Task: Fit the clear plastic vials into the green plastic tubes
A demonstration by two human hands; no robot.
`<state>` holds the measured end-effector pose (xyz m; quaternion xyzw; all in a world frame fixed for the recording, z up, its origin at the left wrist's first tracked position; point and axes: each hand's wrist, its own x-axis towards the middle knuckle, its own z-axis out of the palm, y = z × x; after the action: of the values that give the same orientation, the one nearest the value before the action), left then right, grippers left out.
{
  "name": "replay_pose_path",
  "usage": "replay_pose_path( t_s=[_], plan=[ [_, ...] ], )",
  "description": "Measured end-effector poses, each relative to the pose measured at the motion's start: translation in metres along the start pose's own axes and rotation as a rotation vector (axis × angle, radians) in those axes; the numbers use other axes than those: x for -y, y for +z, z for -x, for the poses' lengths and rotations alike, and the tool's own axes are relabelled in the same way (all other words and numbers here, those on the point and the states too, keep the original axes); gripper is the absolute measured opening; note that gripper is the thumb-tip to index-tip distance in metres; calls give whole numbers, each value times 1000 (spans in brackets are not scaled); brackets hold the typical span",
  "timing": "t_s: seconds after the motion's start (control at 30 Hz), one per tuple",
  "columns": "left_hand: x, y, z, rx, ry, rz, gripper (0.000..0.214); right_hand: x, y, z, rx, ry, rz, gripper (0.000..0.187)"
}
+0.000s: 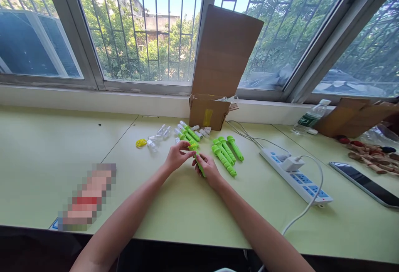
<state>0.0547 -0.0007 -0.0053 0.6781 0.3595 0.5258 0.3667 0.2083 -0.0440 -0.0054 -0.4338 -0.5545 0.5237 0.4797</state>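
Observation:
My left hand and my right hand meet over the pale green table. Together they grip one green ribbed plastic stick; the right hand wraps its lower part and the left pinches its upper end. Just to the right lie three more green sticks side by side. Behind the hands are several green sticks with clear caps, small clear tubes and a yellow round piece.
An open cardboard box stands against the window sill. A white power strip with a plugged charger and cable lies right. A phone, a water bottle, another box and wooden pieces sit at far right. A blurred patch lies front left.

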Motion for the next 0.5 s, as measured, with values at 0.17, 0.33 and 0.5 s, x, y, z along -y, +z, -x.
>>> replay_pose_path(
  t_s=[0.17,0.33,0.5],
  plan=[
    [0,1,0,11,-12,4,37,-1,-1,1,12,24,-31,38],
    [-2,3,1,22,-17,15,38,-2,-2,2,-44,48,-69,39],
    [1,1,1,33,-29,19,39,-7,-1,0,-108,54,-57,41]
  ],
)
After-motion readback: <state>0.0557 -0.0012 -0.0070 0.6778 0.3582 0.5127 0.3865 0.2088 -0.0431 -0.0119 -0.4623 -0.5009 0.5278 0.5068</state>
